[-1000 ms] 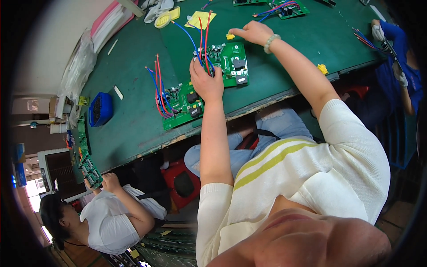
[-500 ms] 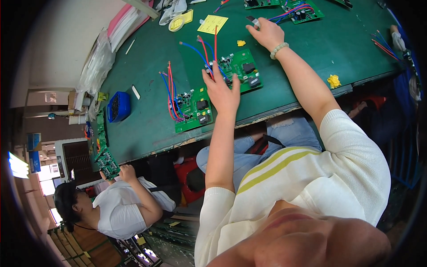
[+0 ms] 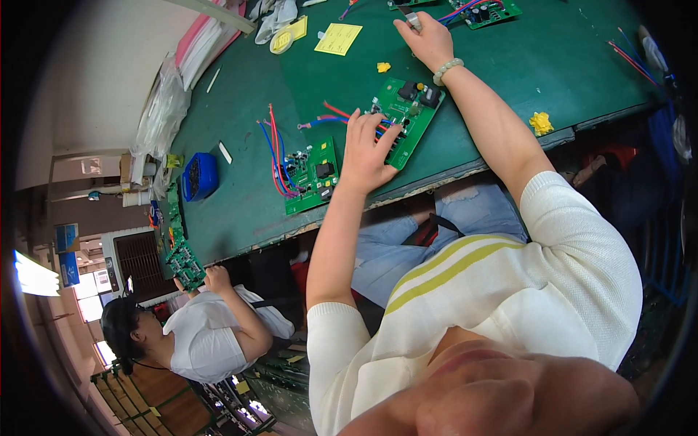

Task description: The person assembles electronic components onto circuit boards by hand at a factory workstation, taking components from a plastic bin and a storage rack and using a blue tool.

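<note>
My left hand (image 3: pixel 363 156) is closed around the bundle of red and blue wires (image 3: pixel 327 120) on a green circuit board (image 3: pixel 416 120), gripping the board by its wired side. The board sits turned at an angle on the green table. Farther off, my right hand (image 3: pixel 430 45) is closed on a small flat tool (image 3: pixel 413 21) with a grey, metallic-looking part; the fingers hide the rest, so its kind is unclear. To the left of my left hand lies a second green circuit board (image 3: pixel 311 174), its red and blue wires standing up.
More wired boards (image 3: pixel 487 13) lie at the far edge. A blue bin (image 3: pixel 200 176) stands left, near a co-worker (image 3: pixel 211 341) holding a board (image 3: pixel 185 265). Yellow scraps (image 3: pixel 540 123), a yellow paper (image 3: pixel 338 38) and loose wires (image 3: pixel 631 60) are on the green table (image 3: pixel 240 211).
My left hand has closed on the wired board and turned it, so its dark block parts now point away to the far right. My right hand keeps its tool.
</note>
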Demonstrator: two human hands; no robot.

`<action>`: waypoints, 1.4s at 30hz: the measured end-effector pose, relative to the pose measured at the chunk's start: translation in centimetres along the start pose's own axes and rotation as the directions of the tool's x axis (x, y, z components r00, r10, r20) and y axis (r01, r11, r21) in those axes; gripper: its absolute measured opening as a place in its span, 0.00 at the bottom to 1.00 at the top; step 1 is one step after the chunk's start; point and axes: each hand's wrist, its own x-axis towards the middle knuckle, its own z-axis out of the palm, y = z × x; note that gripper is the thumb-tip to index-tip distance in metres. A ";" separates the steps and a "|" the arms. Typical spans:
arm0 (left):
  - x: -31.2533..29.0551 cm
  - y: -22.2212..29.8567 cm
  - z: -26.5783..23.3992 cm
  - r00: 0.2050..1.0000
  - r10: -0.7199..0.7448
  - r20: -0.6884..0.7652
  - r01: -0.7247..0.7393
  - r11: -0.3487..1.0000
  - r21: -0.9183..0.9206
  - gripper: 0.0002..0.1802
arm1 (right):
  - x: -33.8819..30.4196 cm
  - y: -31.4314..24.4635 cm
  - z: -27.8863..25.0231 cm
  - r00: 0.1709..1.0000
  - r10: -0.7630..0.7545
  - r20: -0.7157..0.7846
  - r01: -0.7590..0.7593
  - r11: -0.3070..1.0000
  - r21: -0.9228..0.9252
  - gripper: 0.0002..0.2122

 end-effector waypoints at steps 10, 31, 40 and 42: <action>-2.2 0.6 4.0 0.412 -0.878 -0.243 0.010 0.271 -0.963 0.21 | -1.1 -1.6 -0.8 0.961 -0.027 0.274 -0.113 0.871 0.479 0.12; -1.9 -3.1 5.0 0.563 -0.801 -0.201 0.114 0.317 -0.942 0.28 | -9.6 -3.8 -6.7 0.802 -0.318 0.506 0.436 0.890 -0.133 0.13; -1.7 -2.9 4.5 0.560 -0.813 -0.159 0.202 0.320 -0.925 0.29 | -9.7 -4.3 -6.2 0.771 -0.265 0.580 0.459 0.861 -0.218 0.14; -2.1 -2.9 4.3 0.581 -0.803 -0.136 0.201 0.303 -0.932 0.28 | -9.8 -4.4 -5.9 0.768 -0.235 0.596 0.459 0.851 -0.256 0.14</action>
